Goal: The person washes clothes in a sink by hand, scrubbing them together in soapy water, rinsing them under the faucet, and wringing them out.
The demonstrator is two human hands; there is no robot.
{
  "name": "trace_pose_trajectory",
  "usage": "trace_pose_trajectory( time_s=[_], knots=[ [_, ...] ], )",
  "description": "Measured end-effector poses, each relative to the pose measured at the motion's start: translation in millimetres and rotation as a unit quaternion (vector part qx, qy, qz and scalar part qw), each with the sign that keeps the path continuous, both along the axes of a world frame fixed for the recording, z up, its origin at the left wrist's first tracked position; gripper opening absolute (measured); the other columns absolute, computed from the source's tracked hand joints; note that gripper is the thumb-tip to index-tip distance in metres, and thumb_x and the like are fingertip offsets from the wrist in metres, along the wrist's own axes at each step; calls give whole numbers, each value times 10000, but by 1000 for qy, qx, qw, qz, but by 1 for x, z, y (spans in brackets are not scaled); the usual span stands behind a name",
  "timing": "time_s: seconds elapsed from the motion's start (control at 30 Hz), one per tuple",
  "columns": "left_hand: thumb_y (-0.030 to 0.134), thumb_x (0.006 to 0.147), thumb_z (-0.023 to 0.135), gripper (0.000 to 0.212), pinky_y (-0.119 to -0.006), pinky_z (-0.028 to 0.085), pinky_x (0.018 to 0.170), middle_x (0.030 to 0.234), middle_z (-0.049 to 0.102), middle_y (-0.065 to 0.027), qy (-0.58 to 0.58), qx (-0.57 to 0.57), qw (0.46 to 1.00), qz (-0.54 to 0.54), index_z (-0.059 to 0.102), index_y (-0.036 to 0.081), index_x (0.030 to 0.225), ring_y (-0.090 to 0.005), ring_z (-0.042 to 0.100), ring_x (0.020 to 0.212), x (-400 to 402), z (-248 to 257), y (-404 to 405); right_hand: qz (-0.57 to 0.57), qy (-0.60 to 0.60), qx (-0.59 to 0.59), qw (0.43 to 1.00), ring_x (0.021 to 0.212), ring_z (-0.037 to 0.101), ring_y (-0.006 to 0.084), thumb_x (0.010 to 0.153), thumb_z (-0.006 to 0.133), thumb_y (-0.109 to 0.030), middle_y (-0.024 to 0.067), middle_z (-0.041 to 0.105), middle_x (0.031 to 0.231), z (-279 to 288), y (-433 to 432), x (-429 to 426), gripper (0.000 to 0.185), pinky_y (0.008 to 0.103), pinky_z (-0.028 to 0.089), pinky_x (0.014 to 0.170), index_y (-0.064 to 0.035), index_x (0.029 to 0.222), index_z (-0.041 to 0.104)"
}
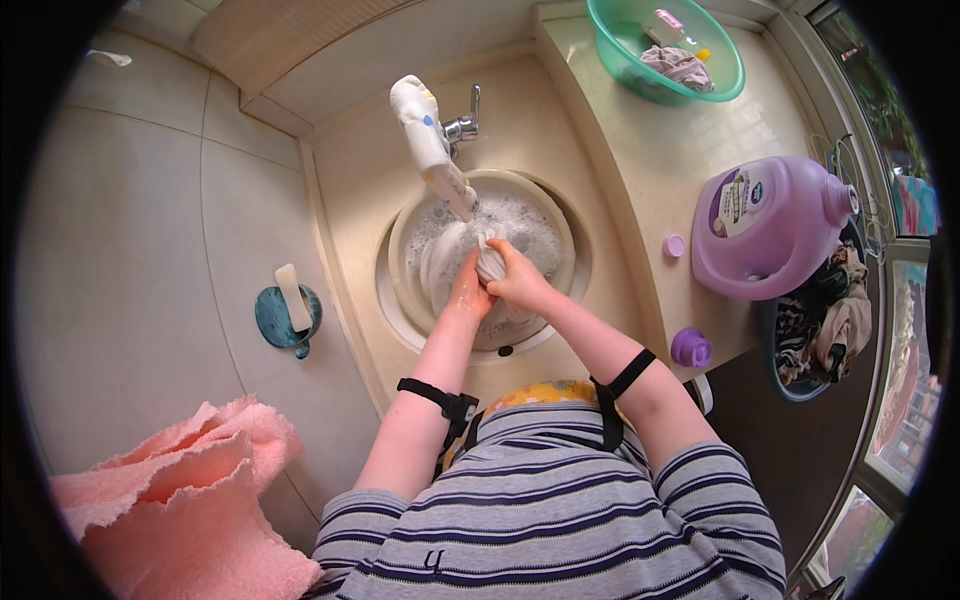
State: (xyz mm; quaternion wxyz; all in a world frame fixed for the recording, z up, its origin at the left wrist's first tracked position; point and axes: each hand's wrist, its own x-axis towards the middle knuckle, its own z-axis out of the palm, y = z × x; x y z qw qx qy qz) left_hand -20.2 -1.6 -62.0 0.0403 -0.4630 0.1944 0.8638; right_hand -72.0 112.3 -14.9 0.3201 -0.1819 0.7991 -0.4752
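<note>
A cream plastic basin (pixel 403 289) of sudsy water sits in the sink (pixel 384 300). Over it, my left hand (pixel 471 289) and my right hand (pixel 517 276) grip a bunched piece of white cloth (pixel 491 264) between them. More white fabric (pixel 439 262) lies in the foamy water to the left of my hands. Just above, a patterned white cloth cover (pixel 427 142) wraps the spout of the chrome faucet (pixel 461 129), its lower end hanging over the suds. Parts of my fingers are hidden by the cloth and by each other.
On the right counter stand a green basin (pixel 615 64) with cloth and a bottle, a purple detergent jug (pixel 780 247), a small cap (pixel 673 246) and a purple cap (pixel 691 348). A dark tub (pixel 780 375) holds clothes. Left are a wall-mounted soap holder (pixel 276 319) and pink towels (pixel 195 510).
</note>
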Motion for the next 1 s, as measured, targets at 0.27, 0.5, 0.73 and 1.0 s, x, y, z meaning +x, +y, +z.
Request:
trace_pose_trajectory(
  time_s=[0.27,0.5,0.73,1.0],
  knots=[
    [301,944,502,374,-406,541,816,1138,608,-102,82,143,983,80,519,75,1242,-247,618,1015,4,-9,-8,65,-28,29,997,956,635,387,735,710,-304,228,658,995,46,0,20,498,439,496,828,-30,1132,587],
    [261,930,521,372,-416,541,796,1133,604,-99,-62,-27,998,5,516,71,1249,-236,620,994,10,-10,-3,31,70,158,984,884,652,341,832,640,-419,178,672,920,14,-12,-4,389,440,503,738,-99,1052,620],
    [202,955,492,435,-463,507,872,1308,500,-116,-131,-101,985,42,398,62,1355,-254,541,1137,65,-69,-47,175,215,172,945,1145,527,301,850,635,-409,94,513,1243,-33,-11,23,495,595,423,880,-266,1305,504],
    [316,1004,384,396,-495,480,889,1292,538,-85,-142,-177,969,99,436,122,1346,-272,573,1131,-1,-23,-60,180,86,190,961,1124,533,374,819,642,-186,149,465,1289,-64,-44,20,752,545,465,893,-278,1474,285]
  ],
)
